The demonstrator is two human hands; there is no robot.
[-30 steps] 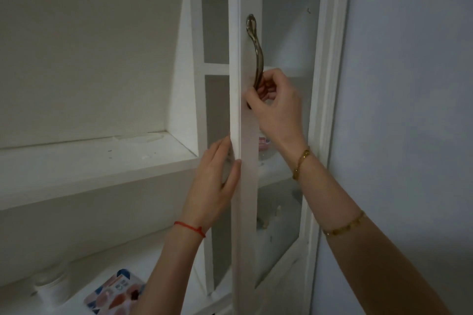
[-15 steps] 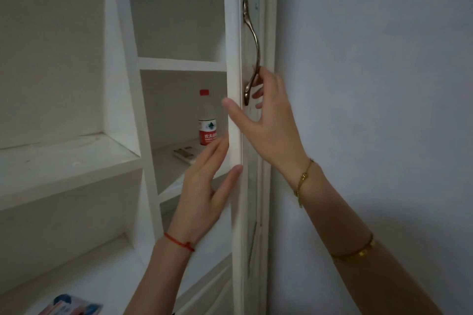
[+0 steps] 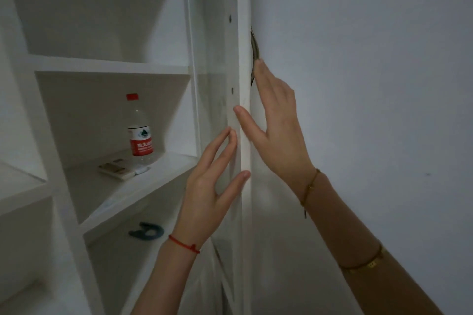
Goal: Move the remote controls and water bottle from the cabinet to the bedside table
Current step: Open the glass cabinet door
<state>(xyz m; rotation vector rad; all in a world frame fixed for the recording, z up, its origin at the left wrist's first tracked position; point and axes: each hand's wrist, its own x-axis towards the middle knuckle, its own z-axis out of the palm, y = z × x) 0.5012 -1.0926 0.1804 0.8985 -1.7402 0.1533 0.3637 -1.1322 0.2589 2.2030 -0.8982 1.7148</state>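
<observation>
White-painted wood is being touched by both hands at the edge of the open glass-paned cabinet door point(image 3: 242, 135), which is standing swung wide against the pale grey wall point(image 3: 371, 84). The left hand point(image 3: 210, 189) is being held flat and open, its fingers point(image 3: 222, 143) extended and slightly spread along the door's inner face, with the thumb being laid on the front edge; nothing is being gripped. The right hand point(image 3: 279, 130) is being pressed open-palmed on the far side of the door, its fingers straight and close together beside the curved dark metal door handle point(image 3: 254, 51), and its thumb is being rested on the door's edge. A thin red string bracelet point(image 3: 183, 244) is being worn on the left wrist, and gold chain bracelets point(image 3: 311, 186) are being worn on the right wrist and forearm.

Inside the white wooden cabinet point(image 3: 64, 161), on the middle shelf, the clear plastic water bottle with a red cap and red label point(image 3: 139, 133) is being kept upright. Just beside its base, flat white rectangular remote controls point(image 3: 116, 169) are being left lying on the same shelf; their number cannot be told. On the shelf below, a small dark blue-grey ring-shaped object point(image 3: 147, 231) is being left flat.
</observation>
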